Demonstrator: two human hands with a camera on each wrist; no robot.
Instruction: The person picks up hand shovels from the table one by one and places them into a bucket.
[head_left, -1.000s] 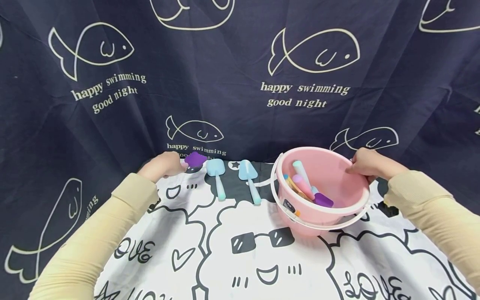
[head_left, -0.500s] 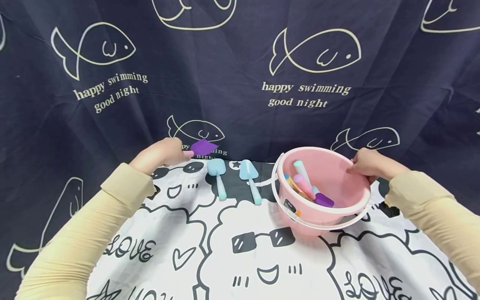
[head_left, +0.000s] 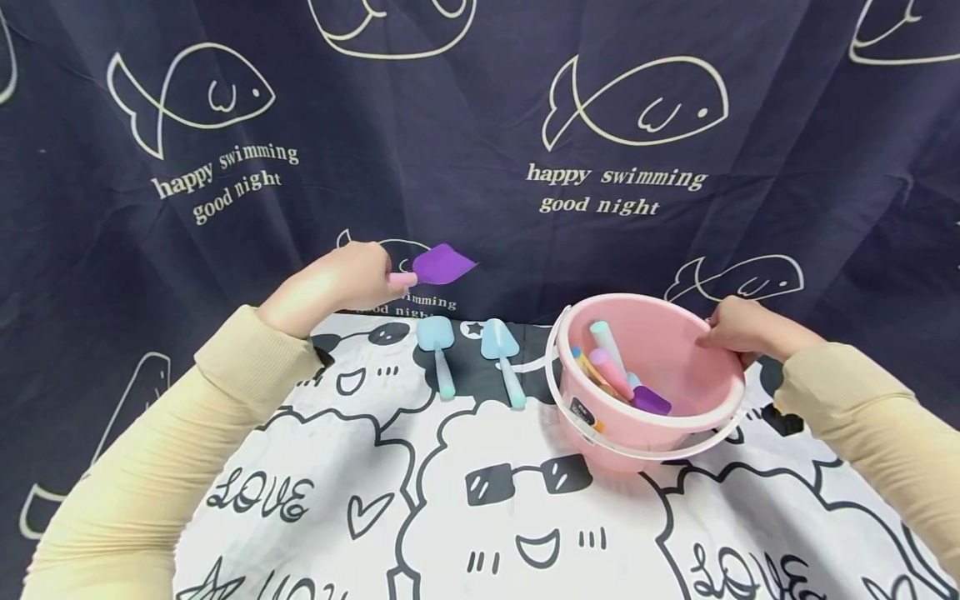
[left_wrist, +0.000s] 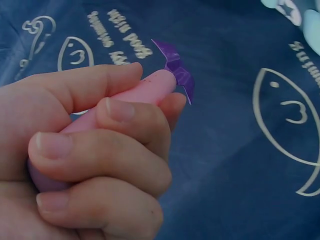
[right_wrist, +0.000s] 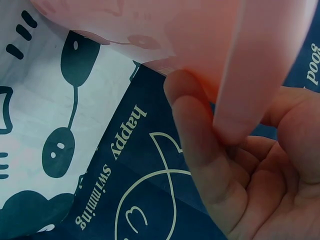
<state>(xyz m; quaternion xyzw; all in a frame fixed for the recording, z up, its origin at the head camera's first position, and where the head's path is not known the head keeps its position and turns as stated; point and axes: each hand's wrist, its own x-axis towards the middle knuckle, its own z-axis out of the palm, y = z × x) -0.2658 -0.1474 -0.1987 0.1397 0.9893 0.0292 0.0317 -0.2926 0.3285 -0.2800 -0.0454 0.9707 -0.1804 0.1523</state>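
My left hand point(head_left: 352, 271) grips the pink handle point(left_wrist: 135, 97) of a toy shovel with a purple pointed blade point(head_left: 444, 264), raised in front of the dark curtain. In the left wrist view the fingers wrap round that handle and the blade juts out past them. At the right, my right hand point(head_left: 738, 327) pinches the rim of a pink bucket point(head_left: 678, 354), thumb inside and fingers outside. The bucket tilts toward me. Inside it lie several toy tools, among them a pink handle point(head_left: 611, 373) and a purple blade point(head_left: 651, 400).
Two light blue toy shovels, a square-bladed shovel point(head_left: 436, 333) and a pointed trowel point(head_left: 498, 340), lie between the hands on the printed cloth point(head_left: 450, 517). A dark fish-print curtain point(head_left: 420, 133) hangs behind. The bucket's white handle point(head_left: 645, 455) droops over its front.
My left hand has lifted the purple-bladed shovel off the cloth and carried it up and to the right. The right hand and the bucket have stayed in place.
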